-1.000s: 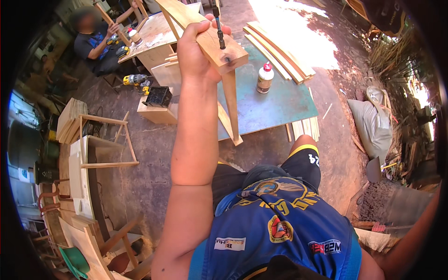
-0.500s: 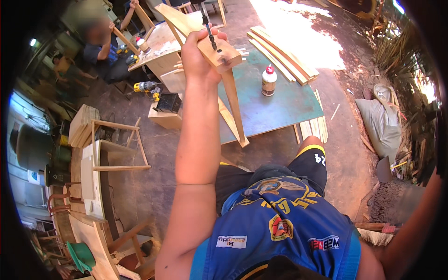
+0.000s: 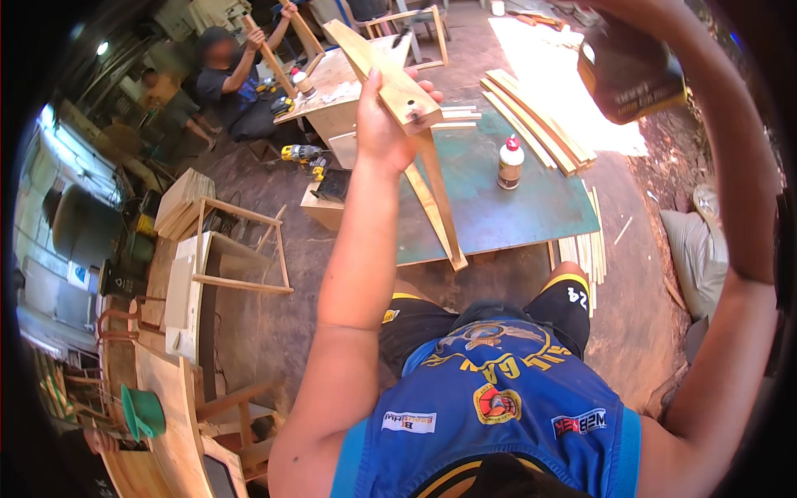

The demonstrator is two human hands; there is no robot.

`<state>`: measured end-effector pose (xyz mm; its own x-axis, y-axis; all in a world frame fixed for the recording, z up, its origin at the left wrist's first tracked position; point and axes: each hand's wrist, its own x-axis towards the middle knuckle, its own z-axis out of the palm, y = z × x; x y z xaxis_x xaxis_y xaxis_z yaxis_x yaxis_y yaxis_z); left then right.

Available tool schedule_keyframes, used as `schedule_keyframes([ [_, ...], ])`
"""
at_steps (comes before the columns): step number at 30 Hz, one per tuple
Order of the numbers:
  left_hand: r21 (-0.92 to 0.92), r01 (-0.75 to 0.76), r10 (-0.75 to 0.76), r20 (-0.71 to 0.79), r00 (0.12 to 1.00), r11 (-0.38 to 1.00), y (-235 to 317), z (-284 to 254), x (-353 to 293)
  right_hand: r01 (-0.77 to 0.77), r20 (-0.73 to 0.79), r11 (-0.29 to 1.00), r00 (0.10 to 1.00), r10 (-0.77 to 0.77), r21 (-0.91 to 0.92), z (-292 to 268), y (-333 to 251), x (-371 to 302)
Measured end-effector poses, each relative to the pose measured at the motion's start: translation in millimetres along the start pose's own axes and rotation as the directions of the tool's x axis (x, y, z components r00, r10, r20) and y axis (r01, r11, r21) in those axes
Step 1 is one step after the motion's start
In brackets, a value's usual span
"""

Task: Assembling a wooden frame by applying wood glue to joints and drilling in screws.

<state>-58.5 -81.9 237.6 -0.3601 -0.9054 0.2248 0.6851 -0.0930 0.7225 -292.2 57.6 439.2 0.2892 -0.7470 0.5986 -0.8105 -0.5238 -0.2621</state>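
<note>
My left hand (image 3: 386, 124) is wrapped around a pale wooden frame piece (image 3: 407, 95), holding it up over the near end of a green-topped table (image 3: 531, 216). A dark round hole shows in the piece's block-like end, and a long slat slants down from it past the table's near edge. My raised right arm curves up to the top right, where my right hand (image 3: 610, 10) is mostly cut off by the picture's edge. Under it hangs the dark battery end of a cordless drill (image 3: 635, 79). A blurred dark tip (image 3: 402, 38), apparently the drill bit, shows beyond the wood.
A white bottle with a red cap (image 3: 510, 166) stands on the table beside long wood strips (image 3: 540, 124). Another person (image 3: 237, 79) handles wooden parts at the far left bench. A yellow drill (image 3: 300, 153), a wooden frame (image 3: 241, 249) and stacked boards (image 3: 184, 203) lie leftward.
The drill bit has come away from the hole in the wood and moved up. My right arm and the drill's battery end have come into view. My left hand still holds the wood.
</note>
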Motion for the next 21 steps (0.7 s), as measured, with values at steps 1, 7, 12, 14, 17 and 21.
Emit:
schedule_keyframes([
  [1,-0.046,-0.019,0.018,-0.017,1.0,0.999,0.3,-1.3,2.5,-0.055,-0.008,0.993,0.998,0.056,0.104,-0.3,10.1,-5.0],
  [7,-0.164,-0.017,0.016,-0.002,1.0,0.986,18.3,-5.9,49.2,-0.215,-0.132,0.927,0.955,0.265,0.307,47.0,83.5,-74.5],
  [12,-0.24,-0.203,0.18,-0.116,0.977,0.949,-6.1,33.9,76.4,-0.411,-0.035,0.547,0.776,0.63,0.729,50.1,120.4,-149.0],
  [14,-0.257,-0.242,0.207,-0.156,0.966,0.936,-23.0,50.6,78.0,-0.362,0.011,0.458,0.793,0.609,0.812,44.1,125.0,-174.2],
  [17,-0.143,-0.227,0.203,-0.165,0.965,0.963,-56.5,67.0,79.0,-0.378,0.054,0.389,0.772,0.633,0.84,24.5,123.8,-195.3],
  [21,0.146,-0.167,0.19,-0.161,0.969,0.975,-93.7,73.4,90.0,-0.418,0.029,0.57,0.823,0.567,0.707,-12.4,108.1,-194.6],
])
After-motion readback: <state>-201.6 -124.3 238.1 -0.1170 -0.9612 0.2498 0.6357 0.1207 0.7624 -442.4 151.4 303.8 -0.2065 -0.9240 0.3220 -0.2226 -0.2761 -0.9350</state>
